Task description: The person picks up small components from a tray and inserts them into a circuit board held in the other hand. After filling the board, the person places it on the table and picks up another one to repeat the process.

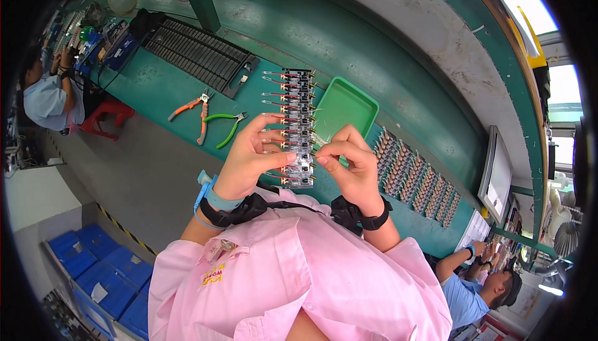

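Observation:
A long strip of small black-and-clear electrical parts (299, 95) stands lengthwise in front of me, with short red wires ending in clear tips along its left side and small brass-coloured pins on its right. My left hand (246, 160) grips the strip near its lower half, fingers reaching under it and thumb on top. At the strip's right edge, my right hand (352, 160) is closed in a pinch between thumb and forefinger beside one of the pins. Whatever those fingertips hold is too small to make out.
Orange-handled pliers (204, 120) and green-handled cutters (229, 132) lie left of the strip on the green table (156, 101). Behind it sits a green tray (372, 107). A black slotted rack (193, 54) lies far left; rows of small parts (414, 179) lie right. Co-workers sit both sides.

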Demonstrator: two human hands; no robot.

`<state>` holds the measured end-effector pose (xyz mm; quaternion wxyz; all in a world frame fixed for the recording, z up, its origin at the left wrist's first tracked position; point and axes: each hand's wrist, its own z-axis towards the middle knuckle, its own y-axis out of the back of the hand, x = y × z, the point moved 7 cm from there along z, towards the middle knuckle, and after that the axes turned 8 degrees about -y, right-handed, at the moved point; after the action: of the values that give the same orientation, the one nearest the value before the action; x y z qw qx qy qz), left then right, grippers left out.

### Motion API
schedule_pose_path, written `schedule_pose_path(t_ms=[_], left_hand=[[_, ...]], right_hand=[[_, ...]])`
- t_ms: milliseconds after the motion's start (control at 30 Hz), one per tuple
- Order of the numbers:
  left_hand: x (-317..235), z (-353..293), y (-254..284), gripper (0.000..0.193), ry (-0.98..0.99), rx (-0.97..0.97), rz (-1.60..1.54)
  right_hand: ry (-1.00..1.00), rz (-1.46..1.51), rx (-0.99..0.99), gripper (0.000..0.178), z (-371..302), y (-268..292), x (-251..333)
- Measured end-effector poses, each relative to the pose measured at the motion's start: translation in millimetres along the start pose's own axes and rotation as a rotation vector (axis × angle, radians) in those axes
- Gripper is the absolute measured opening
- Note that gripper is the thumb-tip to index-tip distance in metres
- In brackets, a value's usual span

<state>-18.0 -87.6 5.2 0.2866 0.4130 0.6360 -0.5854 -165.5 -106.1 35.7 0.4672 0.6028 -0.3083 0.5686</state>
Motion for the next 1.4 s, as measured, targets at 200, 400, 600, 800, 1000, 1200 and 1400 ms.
schedule_pose_path(t_ms=[200,400,600,800,1000,1200,1400], left_hand=[[-2.0,-0.7,-0.1,0.051,-0.007,-0.002,0.005],[-0.3,-1.1,0.9,0.051,-0.003,-0.012,0.001],[1.9,0.1,3.4,0.05,0.007,-0.007,0.013],[-5.0,1.1,11.1,0.051,-0.016,-0.026,0.04],[-11.3,-0.4,36.8,0.053,-0.083,-0.132,0.033],[-5.4,-4.7,51.3,0.055,-0.056,-0.173,0.046],[-4.1,-6.9,50.5,0.055,-0.001,-0.188,0.035]], right_hand=[[0.062,-0.125,0.001,0.009,-0.7,-0.5,7.3],[0.072,-0.23,-0.024,0.01,0.5,1.4,13.1],[0.133,-0.308,0.018,0.011,9.8,-3.2,15.9],[0.168,-0.29,0.013,0.012,20.9,0.1,15.4],[-0.137,-0.324,-0.176,0.008,33.9,35.1,-51.7],[-0.419,-0.967,-0.304,0.029,-2.5,52.3,-169.4],[-0.792,-1.065,-0.574,0.043,-26.2,87.0,-207.5]])
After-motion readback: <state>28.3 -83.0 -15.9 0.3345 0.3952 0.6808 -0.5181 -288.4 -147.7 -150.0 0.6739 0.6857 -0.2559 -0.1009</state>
